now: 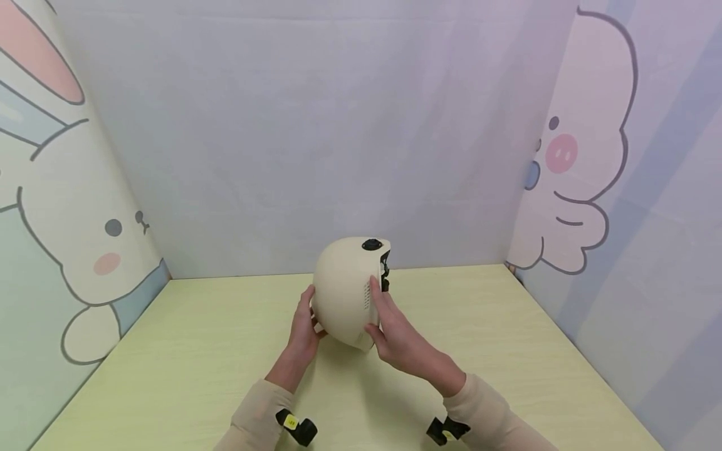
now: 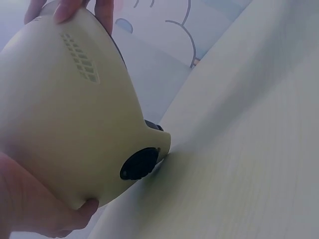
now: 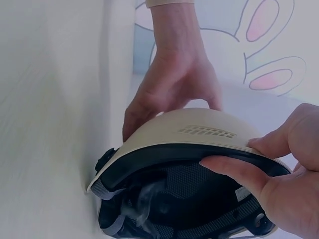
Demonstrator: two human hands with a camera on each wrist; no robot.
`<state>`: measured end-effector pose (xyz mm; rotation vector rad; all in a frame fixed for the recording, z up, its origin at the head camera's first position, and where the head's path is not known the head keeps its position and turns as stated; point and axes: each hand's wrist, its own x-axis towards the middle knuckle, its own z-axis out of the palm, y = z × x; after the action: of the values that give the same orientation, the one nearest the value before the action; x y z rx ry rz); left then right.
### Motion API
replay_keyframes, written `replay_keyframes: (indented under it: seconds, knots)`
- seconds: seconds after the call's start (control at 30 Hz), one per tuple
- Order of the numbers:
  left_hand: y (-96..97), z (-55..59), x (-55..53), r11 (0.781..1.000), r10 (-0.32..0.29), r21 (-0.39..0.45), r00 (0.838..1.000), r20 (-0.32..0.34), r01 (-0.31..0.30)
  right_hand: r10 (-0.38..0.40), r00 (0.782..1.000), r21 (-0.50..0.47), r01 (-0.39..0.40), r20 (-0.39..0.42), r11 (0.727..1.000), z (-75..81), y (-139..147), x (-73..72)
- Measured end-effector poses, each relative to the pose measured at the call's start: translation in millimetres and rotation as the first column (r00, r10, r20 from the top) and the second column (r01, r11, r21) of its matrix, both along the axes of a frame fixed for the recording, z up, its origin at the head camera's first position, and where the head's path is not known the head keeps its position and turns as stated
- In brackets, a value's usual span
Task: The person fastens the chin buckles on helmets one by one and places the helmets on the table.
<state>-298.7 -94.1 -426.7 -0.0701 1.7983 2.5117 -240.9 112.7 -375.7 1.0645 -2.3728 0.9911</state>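
Note:
A cream helmet [image 1: 344,288] is tipped on its side at the middle of the table, its opening facing right in the head view. Around the left of the rounded shell curve the fingers of my left hand [image 1: 304,329]. My right hand [image 1: 403,338] grips the rim on the opposite side. In the right wrist view its thumb and a finger pinch that edge, one on the shell and one against the dark lining [image 3: 184,189]. Vent slots [image 2: 79,57] and a black round fitting [image 2: 140,164] show on the shell. The helmet's lower edge is right at the tabletop.
The pale yellow-green table [image 1: 214,338] runs back to a plain grey-white curtain [image 1: 316,138]. Side panels carry a cartoon rabbit [image 1: 73,232] on the left and a pink-nosed figure [image 1: 586,144] on the right. Black wrist mounts [image 1: 299,429] sit on both beige sleeves.

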Motion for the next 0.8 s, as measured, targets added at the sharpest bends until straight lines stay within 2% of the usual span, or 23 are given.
replay_keyframes:
  seconds: [0.13, 0.37, 0.53, 0.63, 0.8]
  knots:
    - [0.5, -2.1, -2.3, 0.999, -0.013, -0.029, 1.0, -0.017, 0.012, -0.006, 1.0, -0.024, 0.007, 0.027, 1.0, -1.1, -1.7, 0.1]
    - [2.1, -3.3, -3.0, 0.998, -0.023, -0.05, 1.0, 0.006, 0.023, -0.02, 0.998, -0.041, 0.022, 0.056, 0.999, -2.2, -2.4, 0.3]
    - [2.4, -3.1, -1.4, 0.997, -0.073, 0.024, 0.997, 0.023, 0.072, -0.024, 0.997, -0.061, 0.028, 0.068, 0.998, -2.9, -3.9, 0.0]
    - [2.4, -3.3, -1.4, 0.994, -0.084, 0.077, 0.996, 0.027, 0.082, -0.027, 0.997, -0.067, 0.032, 0.079, 0.997, -4.0, -4.7, 0.0]
    - [2.7, -2.8, -2.5, 0.991, -0.082, 0.106, 0.996, 0.025, 0.079, -0.046, 0.996, -0.065, 0.052, 0.08, 0.997, -4.2, -5.9, 0.9]
